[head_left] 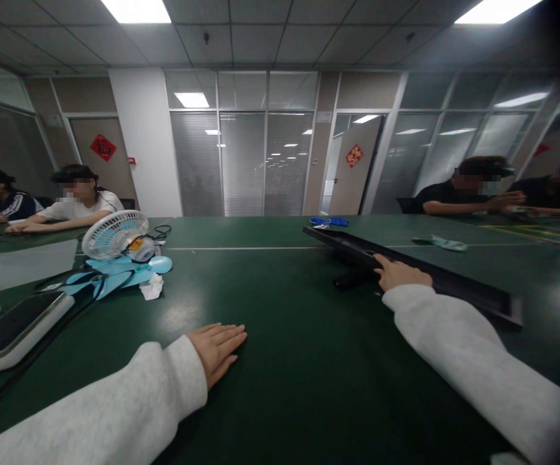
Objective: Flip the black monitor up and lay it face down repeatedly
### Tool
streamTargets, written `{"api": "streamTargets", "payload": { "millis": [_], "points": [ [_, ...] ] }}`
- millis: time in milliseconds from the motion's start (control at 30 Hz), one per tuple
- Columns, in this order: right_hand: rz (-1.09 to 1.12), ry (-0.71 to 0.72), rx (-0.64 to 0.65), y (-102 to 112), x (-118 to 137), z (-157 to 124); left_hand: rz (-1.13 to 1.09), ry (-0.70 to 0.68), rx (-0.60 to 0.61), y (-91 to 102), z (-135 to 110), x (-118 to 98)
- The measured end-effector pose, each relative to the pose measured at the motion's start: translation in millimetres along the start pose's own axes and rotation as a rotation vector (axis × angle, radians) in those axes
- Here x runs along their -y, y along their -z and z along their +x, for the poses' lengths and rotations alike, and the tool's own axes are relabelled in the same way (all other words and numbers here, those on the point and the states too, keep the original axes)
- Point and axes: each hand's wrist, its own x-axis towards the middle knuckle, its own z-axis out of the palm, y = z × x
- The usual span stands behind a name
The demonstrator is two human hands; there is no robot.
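My left hand [217, 349] lies flat on the dark green table [289, 361], palm down, fingers stretched out and together, holding nothing. My right hand [398, 273] reaches forward in a light grey sleeve and rests on the near edge of a flat black monitor [454, 284] that lies face down on the table. Its fingers curl over the monitor's rim; only the thumb and knuckles show. The monitor's black stand foot [352, 279] sticks out just left of that hand.
A small white and blue desk fan [117, 236] with cable and crumpled tissue [152, 287] sits at left. A white-edged device [13, 329] lies at the near left edge. Blue items [329, 221] lie far back. Several seated people work at both far sides.
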Motion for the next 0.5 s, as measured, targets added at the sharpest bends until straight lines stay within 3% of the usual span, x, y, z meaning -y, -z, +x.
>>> {"api": "streamTargets", "payload": {
  "millis": [300, 500],
  "points": [
    [-0.018, -0.026, -0.03, 6, -6, 2, 0.03, 0.018, 0.036, 6.6, 2, -5],
    [-0.015, -0.142, 0.066, 19, -26, 8, 0.006, 0.015, 0.017, 5.1, 1, -3]
  ]
}}
